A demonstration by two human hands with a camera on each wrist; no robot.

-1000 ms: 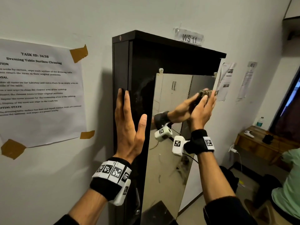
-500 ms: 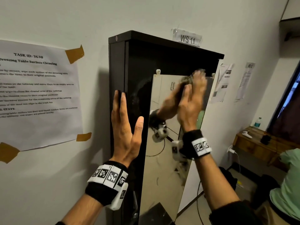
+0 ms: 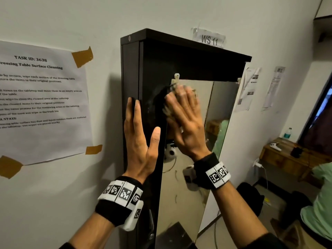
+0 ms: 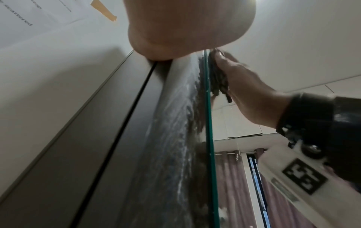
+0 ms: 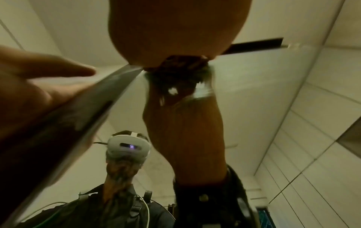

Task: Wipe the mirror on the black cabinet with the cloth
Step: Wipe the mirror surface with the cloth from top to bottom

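Note:
A tall mirror [image 3: 222, 108] is fixed to the front of the black cabinet [image 3: 179, 58] on the wall. My right hand [image 3: 186, 121] presses a dark cloth [image 3: 171, 88] flat against the mirror's upper left corner, fingers straight and blurred by motion. From the left wrist view the cloth [image 4: 219, 80] is squeezed between that hand [image 4: 248, 92] and the glass edge. My left hand [image 3: 140, 137] lies flat on the cabinet's front left edge, fingers straight, thumb spread, holding nothing. The right wrist view has the cloth [image 5: 181, 67] bunched under my palm [image 5: 175, 30].
A taped instruction sheet [image 3: 41, 105] hangs on the wall left of the cabinet, more papers [image 3: 249, 88] to its right. A wooden table [image 3: 305, 164] with a bottle [image 3: 287, 133] stands at the right. A person in a green shirt [image 3: 319, 203] sits at the lower right.
My right hand has swept the cloth along the top of the mirror, from the upper right corner to the upper left. The left hand has stayed on the cabinet edge.

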